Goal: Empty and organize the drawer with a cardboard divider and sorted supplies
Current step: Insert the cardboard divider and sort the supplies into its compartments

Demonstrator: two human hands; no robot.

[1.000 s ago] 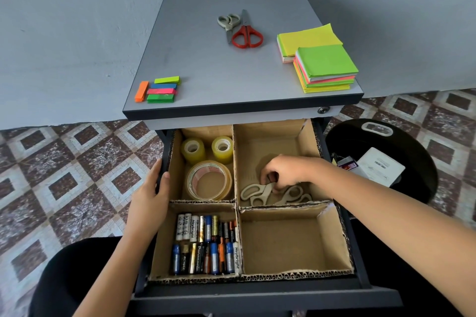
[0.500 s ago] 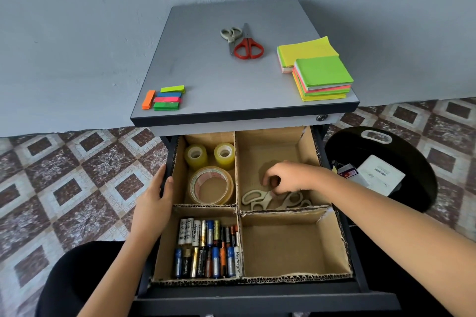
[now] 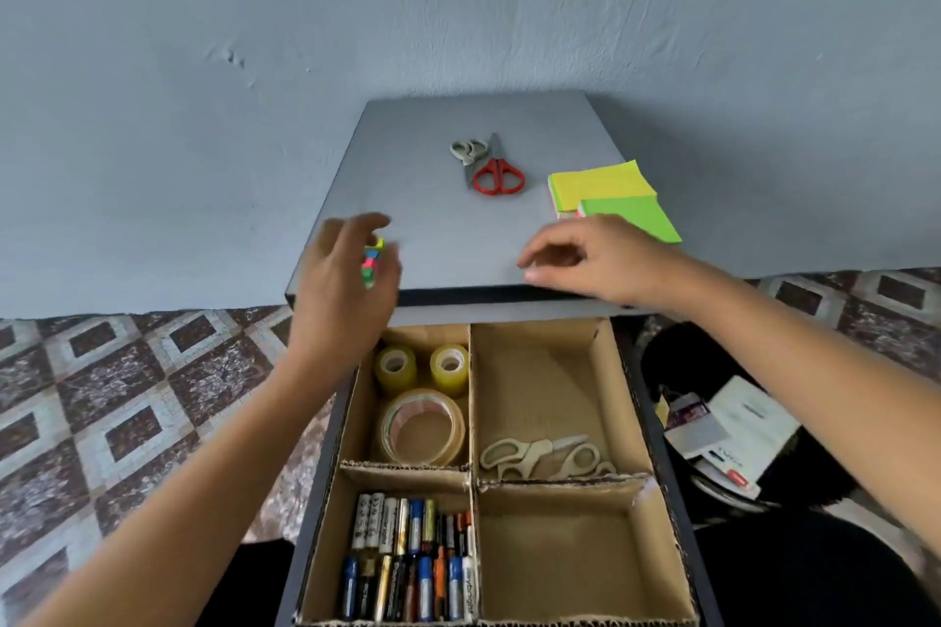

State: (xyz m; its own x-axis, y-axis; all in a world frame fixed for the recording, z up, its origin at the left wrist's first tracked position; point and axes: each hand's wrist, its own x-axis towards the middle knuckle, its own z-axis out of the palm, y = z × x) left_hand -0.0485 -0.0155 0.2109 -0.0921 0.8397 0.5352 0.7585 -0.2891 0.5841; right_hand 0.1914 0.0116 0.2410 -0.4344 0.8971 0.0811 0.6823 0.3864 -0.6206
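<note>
The open drawer holds a cardboard divider point(image 3: 471, 402) with four compartments. Back left has tape rolls point(image 3: 422, 428), front left batteries point(image 3: 412, 560), back right beige scissors point(image 3: 540, 458); the front right compartment point(image 3: 570, 560) is bare. On the grey tabletop point(image 3: 458, 239) lie red scissors point(image 3: 498, 176), grey scissors point(image 3: 468, 153), sticky note pads point(image 3: 601, 186) and coloured index tabs point(image 3: 373, 261). My left hand point(image 3: 346, 270), blurred, hovers with fingers and thumb spread around the tabs. My right hand point(image 3: 596, 260) hangs loosely curled over the table's front edge, holding nothing.
A black round bin point(image 3: 657, 356) with papers and cards point(image 3: 733, 428) stands on the floor to the right of the drawer. A grey wall rises just behind the table. Patterned tile floor point(image 3: 127, 397) lies on the left.
Both hands left the drawer and rose to the tabletop: the left from the drawer's side to the index tabs, the right from the beige scissors to the front edge. My view tilted up.
</note>
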